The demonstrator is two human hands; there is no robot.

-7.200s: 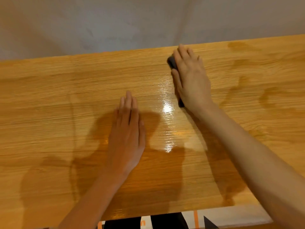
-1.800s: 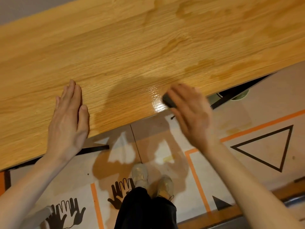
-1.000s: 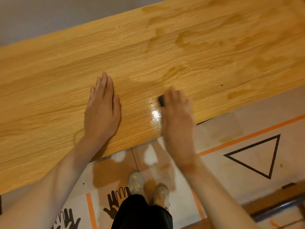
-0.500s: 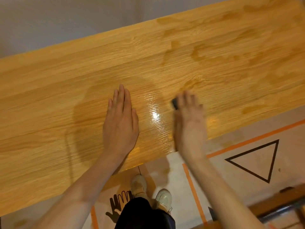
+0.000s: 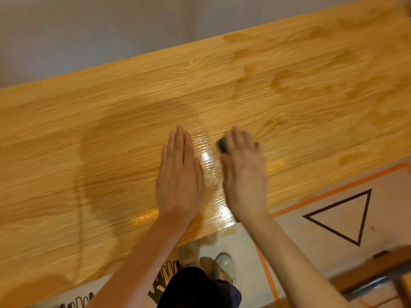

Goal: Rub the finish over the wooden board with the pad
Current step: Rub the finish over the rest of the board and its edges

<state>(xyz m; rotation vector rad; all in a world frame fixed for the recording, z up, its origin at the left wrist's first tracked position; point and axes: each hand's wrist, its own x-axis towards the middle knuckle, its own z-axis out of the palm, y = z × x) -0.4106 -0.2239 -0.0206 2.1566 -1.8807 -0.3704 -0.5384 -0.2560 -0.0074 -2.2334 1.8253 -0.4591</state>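
Observation:
A long wooden board [image 5: 111, 138] with orange grain runs across the head view from lower left to upper right. Darker wet patches of finish mark its right part, and a glossy strip shines between my hands. My left hand [image 5: 179, 181] lies flat on the board, fingers together and pointing away. Just to its right, my right hand [image 5: 243, 174] presses a dark pad [image 5: 222, 145] onto the board; only the pad's left end shows past my fingers. The right hand is blurred.
The board's near edge cuts across below my hands. Beneath it lies a pale floor mat [image 5: 311, 247] with an orange line, a black triangle [image 5: 343, 215] and hand prints. My feet [image 5: 209, 258] stand under the edge. A grey wall [image 5: 89, 30] rises behind the board.
My right hand has slid the pad from the board's near edge farther onto it. My left hand moved right, close beside the right. The view shifted slightly.

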